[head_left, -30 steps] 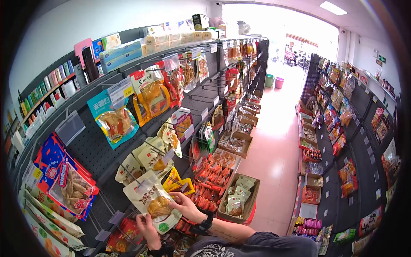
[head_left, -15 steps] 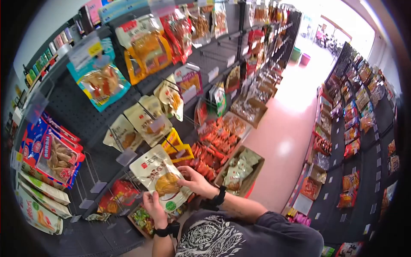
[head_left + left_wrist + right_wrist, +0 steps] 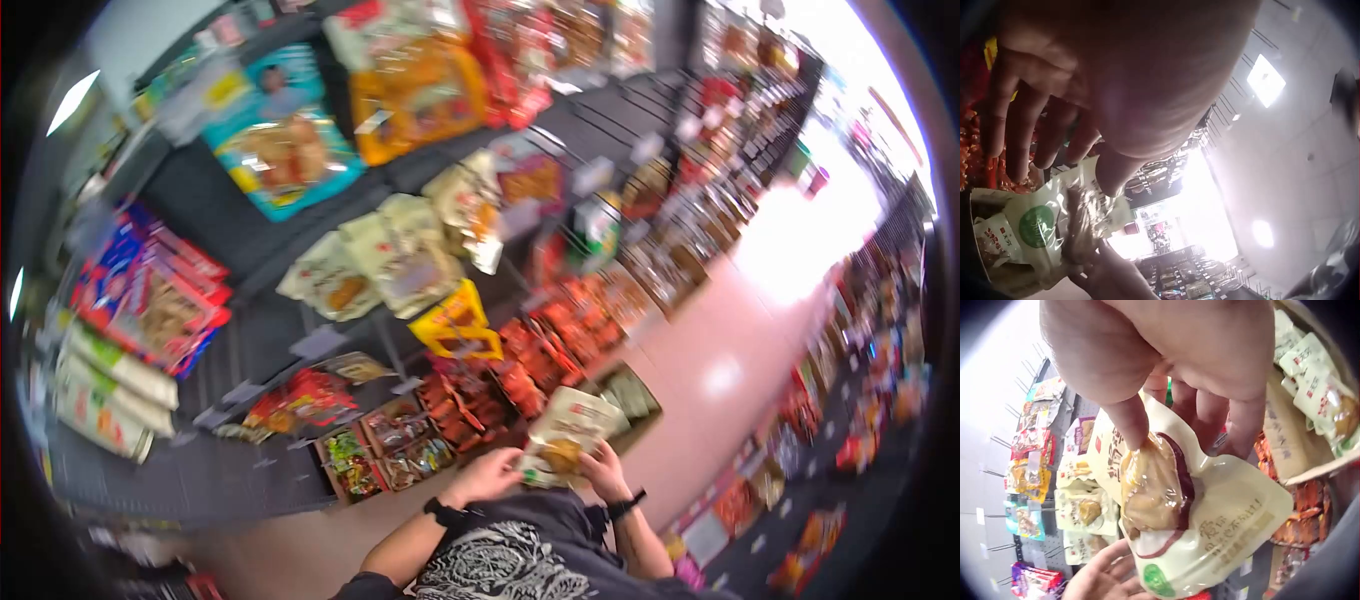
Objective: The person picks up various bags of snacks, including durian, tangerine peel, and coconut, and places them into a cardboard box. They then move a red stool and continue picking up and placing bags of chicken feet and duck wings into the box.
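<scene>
A cream snack bag [image 3: 565,440], with a clear window onto a golden-brown food piece and a round green mark, is in front of the person's shirt. The right hand [image 3: 605,474] grips it by one side. In the right wrist view its thumb [image 3: 1127,422] presses on the window and the other fingers go behind the bag. At the opposite edge is the left hand [image 3: 484,476]. Its fingers [image 3: 1025,131] hang loose and apart in the left wrist view, the thumb overlapping the bag's edge.
Similar cream bags [image 3: 400,255] hang from shelf hooks, above a yellow pack [image 3: 457,325]. Low down lie orange-red packets [image 3: 570,325] and a cardboard box [image 3: 640,415] of pale packets. An aisle floor [image 3: 720,370] runs right, toward the bright doorway.
The bag has come away from the shelf side, to the right and closer to the body. The left hand's fingers have loosened from the bag, while the right keeps its grip. The head view has turned.
</scene>
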